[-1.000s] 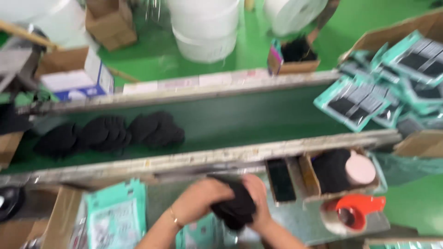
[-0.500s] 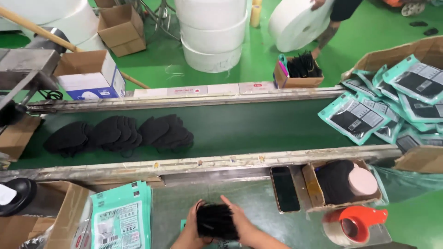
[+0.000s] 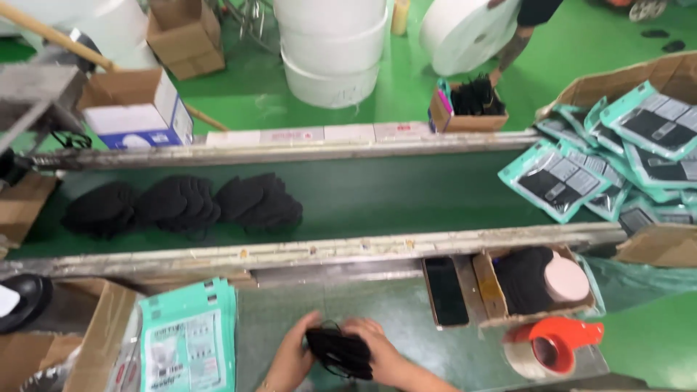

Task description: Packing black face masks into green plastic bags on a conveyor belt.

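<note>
At the bottom of the view, over a grey-green worktable, a small stack of black masks is held between two hands. The left hand is curled around the stack's left edge, with its fingers closed on the fabric, and the right hand is closed over the right side of the stack, with its thumb laid on top; the stack is thus gripped from both sides, just above the table surface. Just to the left of the hands, a pile of teal printed pouches is seen lying flat on the table, with an open cardboard box beside it. To the right of the hands, a dark phone is laid face up, and next to it a shallow cardboard tray is filled with more black masks and a pink round pad. Near the tray, a tape dispenser with a red handle is set on the table's corner. Beyond the worktable, a dark green conveyor belt is framed by two worn metal rails, and three heaps of black masks are spread on its left part. At the far right, filled teal packets are heaped in a large cardboard carton. On the green floor behind the belt, white rolls of material are stacked, and another person's arm is seen reaching toward a small box of black ear loops.
</note>
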